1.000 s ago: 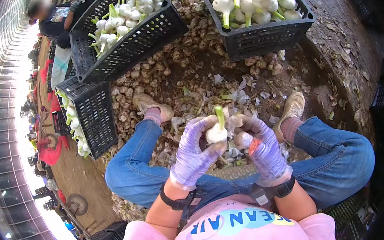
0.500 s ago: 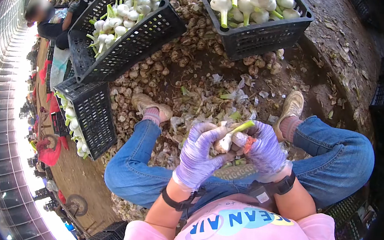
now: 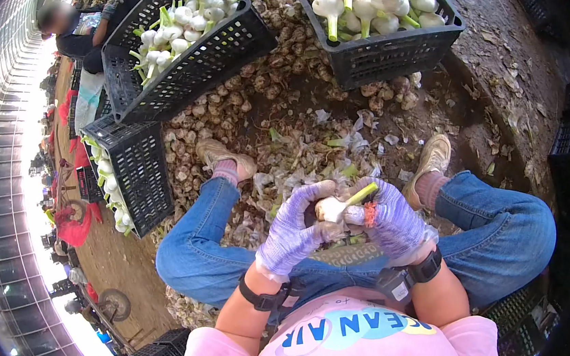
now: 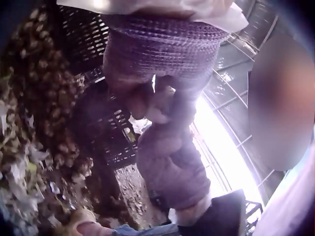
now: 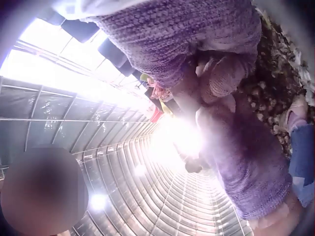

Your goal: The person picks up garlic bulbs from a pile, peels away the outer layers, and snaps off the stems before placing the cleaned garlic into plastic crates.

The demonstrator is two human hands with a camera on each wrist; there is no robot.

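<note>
In front of my lap, a white garlic bulb (image 3: pixel 330 210) with a short green stem (image 3: pixel 364 192) is between my hands, its stem tilted up to the right. My left hand (image 3: pixel 290 233), in a purple knit glove, grips the bulb from the left with fingers and thumb. My right hand (image 3: pixel 395 226), gloved alike with an orange band (image 3: pixel 370 215) round one digit, pinches the bulb at its stem side. In the left wrist view, the gloves (image 4: pixel 162 54) cover most of the bulb. Gloved fingers (image 5: pixel 224 78) hide it largely in the right wrist view too.
Black crates (image 3: pixel 201 53) of trimmed garlic stand ahead and to the left, another crate (image 3: pixel 393 54) ahead. Unpeeled bulbs (image 3: pixel 200 132) and loose skins (image 3: pixel 294 158) lie on the ground between my shoes (image 3: pixel 433 161). Another person (image 3: pixel 76 31) sits at the far left.
The bulb has turned from stem upward to stem tilted right. My right hand has closed in on it, and more of its white side shows than half a second ago.
</note>
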